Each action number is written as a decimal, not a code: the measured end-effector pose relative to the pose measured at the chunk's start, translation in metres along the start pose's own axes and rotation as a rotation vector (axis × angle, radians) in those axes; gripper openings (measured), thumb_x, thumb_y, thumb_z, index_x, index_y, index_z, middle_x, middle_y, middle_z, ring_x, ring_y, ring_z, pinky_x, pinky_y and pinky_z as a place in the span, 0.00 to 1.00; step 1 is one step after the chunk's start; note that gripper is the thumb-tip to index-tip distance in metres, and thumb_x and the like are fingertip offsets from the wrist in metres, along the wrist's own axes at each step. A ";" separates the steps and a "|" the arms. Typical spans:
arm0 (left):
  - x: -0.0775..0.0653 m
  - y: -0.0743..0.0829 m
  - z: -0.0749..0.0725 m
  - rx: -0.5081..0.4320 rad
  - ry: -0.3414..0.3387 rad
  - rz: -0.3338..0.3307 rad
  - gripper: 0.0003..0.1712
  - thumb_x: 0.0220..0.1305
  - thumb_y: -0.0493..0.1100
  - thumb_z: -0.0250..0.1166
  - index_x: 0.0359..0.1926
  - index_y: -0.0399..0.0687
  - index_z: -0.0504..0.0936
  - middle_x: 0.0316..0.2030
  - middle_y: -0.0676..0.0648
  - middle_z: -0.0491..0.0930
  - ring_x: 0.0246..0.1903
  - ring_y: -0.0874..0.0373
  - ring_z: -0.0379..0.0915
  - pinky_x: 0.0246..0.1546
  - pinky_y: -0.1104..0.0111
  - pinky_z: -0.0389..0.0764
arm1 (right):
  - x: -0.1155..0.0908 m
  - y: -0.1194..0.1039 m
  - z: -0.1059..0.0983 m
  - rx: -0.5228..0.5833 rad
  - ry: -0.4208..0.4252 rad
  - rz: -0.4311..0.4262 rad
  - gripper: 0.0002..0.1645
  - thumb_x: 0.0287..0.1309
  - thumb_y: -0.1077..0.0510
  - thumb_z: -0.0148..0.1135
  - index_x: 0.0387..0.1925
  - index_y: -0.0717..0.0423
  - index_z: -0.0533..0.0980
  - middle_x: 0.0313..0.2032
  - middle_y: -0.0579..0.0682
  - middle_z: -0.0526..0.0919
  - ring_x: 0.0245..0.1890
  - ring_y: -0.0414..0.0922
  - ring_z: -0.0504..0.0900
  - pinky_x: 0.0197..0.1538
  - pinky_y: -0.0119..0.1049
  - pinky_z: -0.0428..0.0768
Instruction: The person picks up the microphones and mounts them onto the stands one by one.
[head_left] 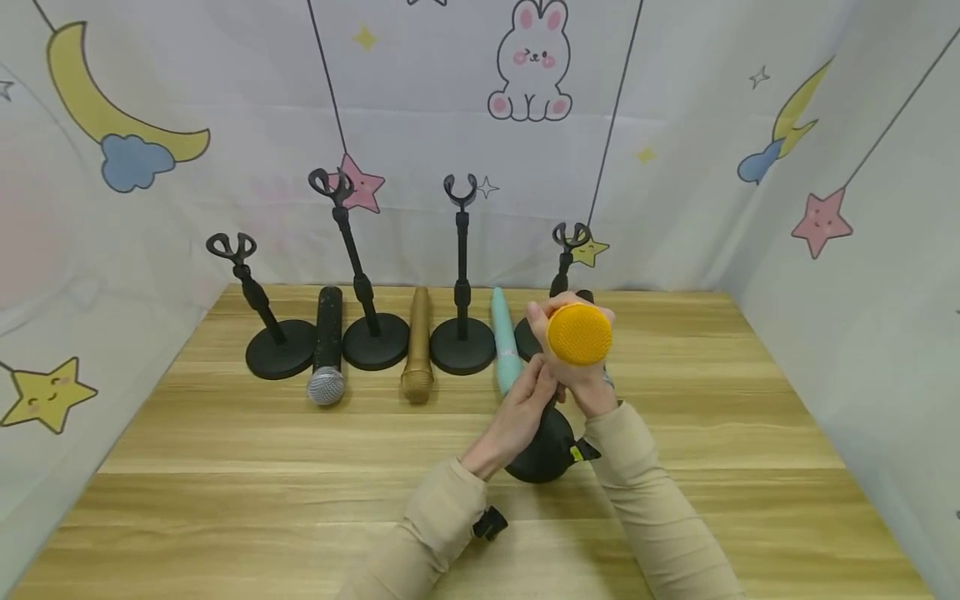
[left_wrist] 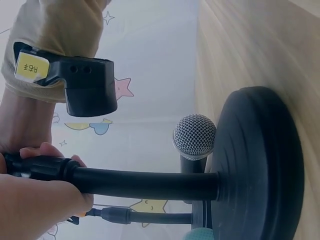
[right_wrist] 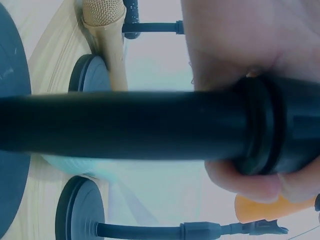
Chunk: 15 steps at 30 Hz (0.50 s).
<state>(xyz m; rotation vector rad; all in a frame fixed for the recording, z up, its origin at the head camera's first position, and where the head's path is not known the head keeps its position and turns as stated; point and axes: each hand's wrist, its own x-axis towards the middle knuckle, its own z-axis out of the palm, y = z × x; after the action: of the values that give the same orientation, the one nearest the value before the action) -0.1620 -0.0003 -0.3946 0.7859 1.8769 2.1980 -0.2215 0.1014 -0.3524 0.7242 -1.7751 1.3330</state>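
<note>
My right hand (head_left: 581, 385) grips an orange-yellow microphone (head_left: 580, 333), its mesh head facing the head camera. The hand largely hides the microphone's body in the head view, but part of it shows orange in the right wrist view. Just below, my left hand (head_left: 517, 412) holds a black microphone stand by its collar (left_wrist: 47, 168), fingers and thumb around it. The stand's pole (left_wrist: 145, 184) runs down to a round black base (head_left: 540, 450) at the table. Hands hide the top of this stand, so how it meets the microphone cannot be told.
Behind are several black stands, including a short one (head_left: 280, 350) and a tall one (head_left: 375, 342). Between them lie a black microphone (head_left: 327, 333), a gold microphone (head_left: 418, 342) and a teal microphone (head_left: 506, 337). Another silver-headed microphone (left_wrist: 195, 137) shows beyond the held stand. Printed white cloth surrounds the table.
</note>
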 end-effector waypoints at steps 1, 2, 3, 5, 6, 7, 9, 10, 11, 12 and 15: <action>0.000 0.000 0.000 -0.001 0.004 0.004 0.38 0.72 0.68 0.39 0.52 0.34 0.63 0.40 0.40 0.65 0.40 0.57 0.63 0.47 0.70 0.66 | -0.001 0.000 0.000 -0.010 -0.024 0.000 0.21 0.60 0.55 0.66 0.18 0.66 0.76 0.18 0.60 0.81 0.16 0.49 0.77 0.29 0.21 0.75; 0.000 -0.001 0.000 -0.003 0.004 0.004 0.37 0.73 0.67 0.39 0.55 0.34 0.63 0.40 0.42 0.65 0.41 0.57 0.63 0.47 0.70 0.66 | -0.002 0.000 -0.001 -0.014 -0.042 0.004 0.20 0.59 0.56 0.66 0.18 0.66 0.76 0.17 0.60 0.81 0.15 0.48 0.76 0.28 0.21 0.74; 0.000 -0.001 0.000 -0.003 0.003 0.004 0.37 0.74 0.66 0.39 0.58 0.35 0.63 0.41 0.45 0.65 0.41 0.57 0.63 0.47 0.70 0.66 | -0.004 0.001 -0.001 -0.030 -0.059 0.004 0.19 0.58 0.56 0.66 0.18 0.65 0.77 0.16 0.59 0.81 0.14 0.47 0.76 0.26 0.21 0.73; 0.000 -0.001 0.000 -0.006 0.002 0.006 0.35 0.76 0.64 0.39 0.64 0.38 0.61 0.42 0.50 0.64 0.41 0.56 0.62 0.47 0.69 0.66 | -0.006 0.002 -0.003 -0.045 -0.093 0.005 0.17 0.55 0.58 0.67 0.17 0.64 0.78 0.16 0.57 0.81 0.14 0.46 0.75 0.23 0.23 0.71; 0.000 -0.001 0.000 -0.005 0.003 0.009 0.33 0.78 0.62 0.39 0.66 0.40 0.60 0.42 0.50 0.64 0.41 0.56 0.62 0.47 0.69 0.66 | -0.008 0.002 -0.003 -0.060 -0.109 0.005 0.16 0.54 0.58 0.67 0.17 0.64 0.78 0.15 0.57 0.81 0.13 0.46 0.75 0.22 0.24 0.71; 0.000 -0.001 0.000 -0.007 -0.001 0.015 0.32 0.79 0.60 0.39 0.67 0.40 0.60 0.42 0.50 0.64 0.41 0.56 0.62 0.47 0.69 0.66 | -0.008 0.003 -0.005 -0.077 -0.111 0.003 0.14 0.53 0.59 0.68 0.18 0.63 0.79 0.17 0.56 0.83 0.14 0.45 0.76 0.23 0.24 0.71; 0.001 -0.001 0.001 -0.004 0.000 0.020 0.29 0.80 0.58 0.38 0.67 0.40 0.60 0.42 0.51 0.64 0.40 0.57 0.62 0.46 0.69 0.66 | -0.009 0.002 -0.007 -0.042 -0.127 0.025 0.11 0.51 0.62 0.68 0.18 0.63 0.80 0.17 0.56 0.83 0.15 0.43 0.76 0.23 0.26 0.73; 0.001 -0.001 0.001 -0.001 0.004 0.021 0.28 0.81 0.56 0.38 0.65 0.39 0.61 0.41 0.51 0.65 0.40 0.57 0.63 0.46 0.70 0.66 | -0.009 0.002 -0.007 -0.016 -0.137 0.039 0.10 0.51 0.63 0.68 0.18 0.63 0.80 0.18 0.56 0.83 0.16 0.42 0.76 0.24 0.27 0.73; 0.001 0.000 0.002 0.003 0.008 0.026 0.27 0.81 0.56 0.38 0.63 0.38 0.62 0.40 0.51 0.65 0.39 0.58 0.63 0.46 0.70 0.67 | -0.010 0.002 -0.008 0.006 -0.147 0.055 0.10 0.51 0.64 0.68 0.18 0.62 0.80 0.18 0.56 0.83 0.17 0.41 0.76 0.24 0.27 0.74; 0.001 -0.001 0.002 0.008 0.010 0.030 0.26 0.82 0.55 0.38 0.61 0.37 0.62 0.39 0.51 0.65 0.39 0.58 0.63 0.45 0.71 0.67 | -0.010 0.001 -0.009 0.014 -0.157 0.068 0.10 0.52 0.64 0.68 0.18 0.62 0.79 0.18 0.56 0.83 0.17 0.40 0.76 0.24 0.27 0.74; 0.002 -0.001 0.003 0.013 0.002 0.039 0.25 0.82 0.55 0.38 0.57 0.36 0.63 0.38 0.52 0.65 0.39 0.56 0.63 0.45 0.71 0.67 | -0.011 0.000 -0.011 0.059 -0.172 0.110 0.10 0.53 0.65 0.67 0.18 0.61 0.79 0.19 0.56 0.82 0.19 0.37 0.75 0.25 0.27 0.74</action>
<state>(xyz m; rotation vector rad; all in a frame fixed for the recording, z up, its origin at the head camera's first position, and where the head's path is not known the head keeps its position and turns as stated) -0.1624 0.0029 -0.3950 0.8294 1.8945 2.2127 -0.2131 0.1122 -0.3602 0.8043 -1.9418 1.4383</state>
